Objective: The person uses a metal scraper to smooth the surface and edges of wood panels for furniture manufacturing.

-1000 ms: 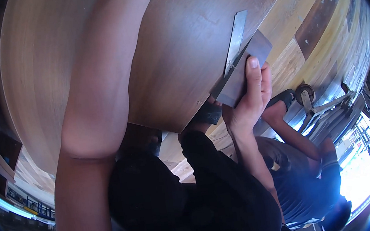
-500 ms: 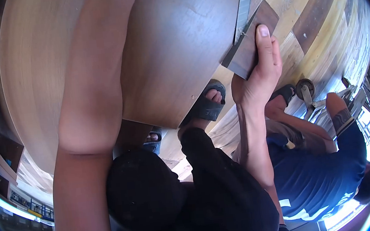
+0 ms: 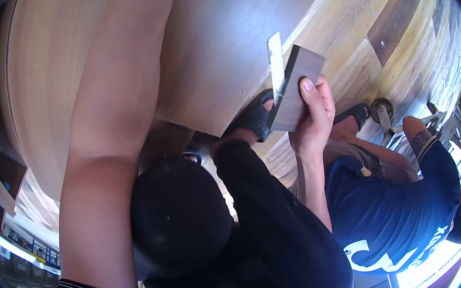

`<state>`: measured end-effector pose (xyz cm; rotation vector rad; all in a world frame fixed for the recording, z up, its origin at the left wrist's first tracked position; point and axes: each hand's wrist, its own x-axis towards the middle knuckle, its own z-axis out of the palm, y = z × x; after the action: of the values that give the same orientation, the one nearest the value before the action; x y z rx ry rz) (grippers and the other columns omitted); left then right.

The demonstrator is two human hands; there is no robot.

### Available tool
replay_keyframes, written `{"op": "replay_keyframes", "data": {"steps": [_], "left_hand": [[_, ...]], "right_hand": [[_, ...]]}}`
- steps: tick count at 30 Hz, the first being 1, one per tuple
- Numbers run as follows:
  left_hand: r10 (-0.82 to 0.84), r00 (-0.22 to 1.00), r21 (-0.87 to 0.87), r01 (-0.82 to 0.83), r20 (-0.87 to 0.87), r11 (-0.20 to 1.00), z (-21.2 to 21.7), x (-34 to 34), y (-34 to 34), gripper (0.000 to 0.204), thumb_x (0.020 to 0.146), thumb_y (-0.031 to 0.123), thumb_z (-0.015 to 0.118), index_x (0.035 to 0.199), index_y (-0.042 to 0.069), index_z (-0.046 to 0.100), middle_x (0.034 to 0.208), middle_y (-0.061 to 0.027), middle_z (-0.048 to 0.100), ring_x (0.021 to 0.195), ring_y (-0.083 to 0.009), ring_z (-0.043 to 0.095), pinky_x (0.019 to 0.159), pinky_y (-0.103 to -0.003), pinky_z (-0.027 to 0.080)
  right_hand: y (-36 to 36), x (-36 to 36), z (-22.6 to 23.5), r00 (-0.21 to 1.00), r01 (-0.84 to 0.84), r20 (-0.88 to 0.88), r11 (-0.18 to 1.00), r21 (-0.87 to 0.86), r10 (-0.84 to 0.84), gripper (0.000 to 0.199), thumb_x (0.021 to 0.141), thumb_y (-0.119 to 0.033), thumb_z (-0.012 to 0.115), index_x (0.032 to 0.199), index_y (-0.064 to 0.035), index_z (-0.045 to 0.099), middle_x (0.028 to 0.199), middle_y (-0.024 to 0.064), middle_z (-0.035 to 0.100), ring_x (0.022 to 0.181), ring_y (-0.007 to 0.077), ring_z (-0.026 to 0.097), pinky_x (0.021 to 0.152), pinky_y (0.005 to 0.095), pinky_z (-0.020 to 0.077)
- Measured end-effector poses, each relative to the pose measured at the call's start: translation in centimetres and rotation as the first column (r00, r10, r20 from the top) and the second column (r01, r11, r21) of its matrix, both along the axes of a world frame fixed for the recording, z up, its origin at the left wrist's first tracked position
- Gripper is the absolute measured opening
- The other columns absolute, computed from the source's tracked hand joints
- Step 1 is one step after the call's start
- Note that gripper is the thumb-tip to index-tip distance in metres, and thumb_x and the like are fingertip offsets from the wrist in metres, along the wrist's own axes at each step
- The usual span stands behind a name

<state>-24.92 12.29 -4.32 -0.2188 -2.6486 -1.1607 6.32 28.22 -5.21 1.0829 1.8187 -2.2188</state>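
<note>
My right hand [image 3: 314, 113] is closed round a flat brown wooden block [image 3: 289, 103], its thumb lying along the top face. Out of the block's left edge sticks a thin metal blade [image 3: 276, 59] with a slanted tip, bright with reflected light; how it is fixed cannot be made out. Both hang near the corner edge of a large brown wooden panel [image 3: 215, 60]. My left forearm [image 3: 111, 95] stretches over the panel to the upper edge of the picture, with its hand out of sight.
My sandalled foot [image 3: 253, 121] stands beside the panel's near edge. Close on the right, another person in a dark blue shirt [image 3: 390, 199] bends near a caster wheel [image 3: 381, 111]. Wood-pattern planks [image 3: 341, 17] cover the floor there.
My right hand has drawn the block and blade down and left, toward me and off the panel's surface. The blade now catches bright light. My left forearm has shifted slightly.
</note>
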Motion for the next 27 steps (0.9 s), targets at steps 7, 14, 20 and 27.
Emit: {"op": "replay_keyframes", "data": {"steps": [7, 14, 20, 27], "left_hand": [[-0.364, 0.931, -0.150, 0.365, 0.038, 0.919, 4.7, 6.2, -1.7, 0.054, 0.086, 0.043, 0.078, 0.119, 0.002, 0.067, 0.116, -0.0227, 0.070, 0.111, -0.0361, 0.068, 0.097, -0.048, 0.050], [-0.820, 0.519, -0.259, 0.780, -0.243, 0.570, 1.1, 11.0, -4.3, 0.093, 0.080, 0.053, 0.084, 0.150, 0.002, 0.048, 0.158, -0.0200, 0.044, 0.151, -0.0371, 0.037, 0.125, -0.056, 0.022], [-0.726, 0.655, -0.340, 0.744, 0.206, 0.575, 4.9, 12.3, -4.4, 0.091, 0.075, 0.051, 0.088, 0.145, 0.004, 0.054, 0.155, -0.0183, 0.048, 0.149, -0.0360, 0.041, 0.124, -0.055, 0.026], [-0.721, 0.657, -0.267, 0.752, 0.221, 0.603, 4.8, 12.1, -4.5, 0.086, 0.073, 0.050, 0.089, 0.139, 0.004, 0.058, 0.154, -0.0178, 0.049, 0.148, -0.0355, 0.041, 0.124, -0.054, 0.027]], "right_hand": [[0.3, 0.2, 0.6, 0.998, -0.015, -0.065, 0.999, -0.041, 0.012, 0.020, 0.103, -0.017, 0.063, 0.111, 0.0008, 0.064, 0.093, 0.0072, 0.072, 0.077, 0.0113, 0.067, 0.074, 0.0238, 0.0534], [2.1, -0.9, 0.9, 0.997, -0.076, -0.030, 0.993, -0.095, 0.073, 0.017, 0.102, -0.017, 0.068, 0.109, -0.0013, 0.070, 0.091, -0.0015, 0.070, 0.078, 0.0028, 0.059, 0.074, 0.0188, 0.0448], [0.9, -1.5, 1.7, 0.990, -0.135, -0.059, 0.986, -0.096, 0.130, 0.018, 0.102, -0.018, 0.069, 0.108, -0.0011, 0.070, 0.088, -0.0015, 0.069, 0.075, 0.0022, 0.059, 0.070, 0.0181, 0.0439], [1.2, -1.7, 1.0, 0.992, -0.125, -0.036, 0.988, -0.095, 0.122, 0.018, 0.102, -0.018, 0.069, 0.106, -0.0009, 0.071, 0.086, -0.0016, 0.069, 0.074, 0.0023, 0.059, 0.068, 0.0178, 0.0431]]}}
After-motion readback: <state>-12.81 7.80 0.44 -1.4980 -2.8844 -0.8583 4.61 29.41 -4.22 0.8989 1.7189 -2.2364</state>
